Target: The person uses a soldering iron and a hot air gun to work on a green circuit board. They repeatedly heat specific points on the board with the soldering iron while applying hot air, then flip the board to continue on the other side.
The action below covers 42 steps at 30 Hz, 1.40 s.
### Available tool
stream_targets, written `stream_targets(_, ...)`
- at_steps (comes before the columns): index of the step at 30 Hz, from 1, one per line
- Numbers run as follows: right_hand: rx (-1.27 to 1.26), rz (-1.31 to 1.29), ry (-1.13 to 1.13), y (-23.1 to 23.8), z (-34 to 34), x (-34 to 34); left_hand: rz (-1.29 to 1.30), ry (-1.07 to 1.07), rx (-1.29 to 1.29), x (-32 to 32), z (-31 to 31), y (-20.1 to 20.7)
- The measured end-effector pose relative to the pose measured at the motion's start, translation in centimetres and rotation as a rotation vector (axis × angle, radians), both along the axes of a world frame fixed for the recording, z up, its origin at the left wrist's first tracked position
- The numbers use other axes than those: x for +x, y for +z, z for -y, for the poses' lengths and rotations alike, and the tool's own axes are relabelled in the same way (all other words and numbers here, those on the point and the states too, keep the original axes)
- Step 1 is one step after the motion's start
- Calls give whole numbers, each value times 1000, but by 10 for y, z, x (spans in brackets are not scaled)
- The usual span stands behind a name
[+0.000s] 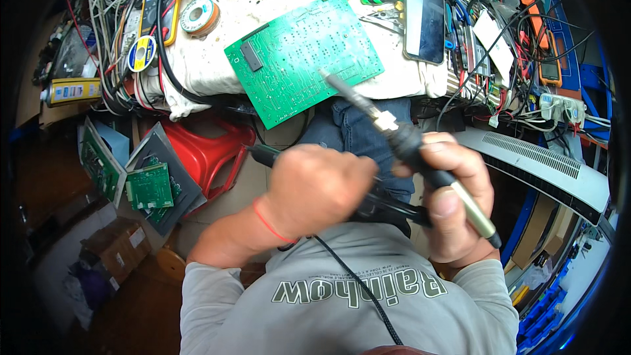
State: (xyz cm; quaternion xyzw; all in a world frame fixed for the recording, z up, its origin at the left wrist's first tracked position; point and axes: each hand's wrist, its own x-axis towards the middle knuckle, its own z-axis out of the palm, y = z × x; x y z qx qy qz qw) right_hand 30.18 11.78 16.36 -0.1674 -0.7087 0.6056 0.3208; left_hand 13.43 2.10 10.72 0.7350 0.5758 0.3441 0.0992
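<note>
Soldering iron (pixel 401 141), black-handled with a slim metal tip, sits in the right hand (pixel 453 190), grip wrapped tight around it, tip over the green rectangular circuit board (pixel 303 58) on the cloth-covered counter (pixel 217 69). Left hand (pixel 315 190) is closed around a dark tool (pixel 263 154).

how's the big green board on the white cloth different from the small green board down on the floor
The big green board lies on the white cloth on the bench; the small green board rests low on grey panels by the red stool. The big one carries a black chip; the small one's parts are unclear. Both are green and rectangular.
</note>
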Motion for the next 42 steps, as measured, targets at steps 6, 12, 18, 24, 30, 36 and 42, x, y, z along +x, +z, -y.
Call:
stream_targets(6,88,107,-8,-6,-7,-11,140,42,76,16,-19,-5)
stream_targets(12,-243,-118,-180,-25,-37,-24,121,206,-128,-28,-8,-32)
stream_targets(18,-78,-76,-321,-90,-80,-43,820,446,-64,-77,14,-35)
stream_targets(24,65,89,-320,-146,-97,-57,1341,298,511,-120,-12,-19)
stream_targets(30,325,77,-319,-165,-103,-61,1550,219,682,-140,-75,-29)
stream_targets(36,445,12,-333,-163,-104,-65,1512,211,768,-129,-119,-47)
stream_targets(42,433,62,-330,-160,-103,-66,1469,287,785,-127,-133,-56)
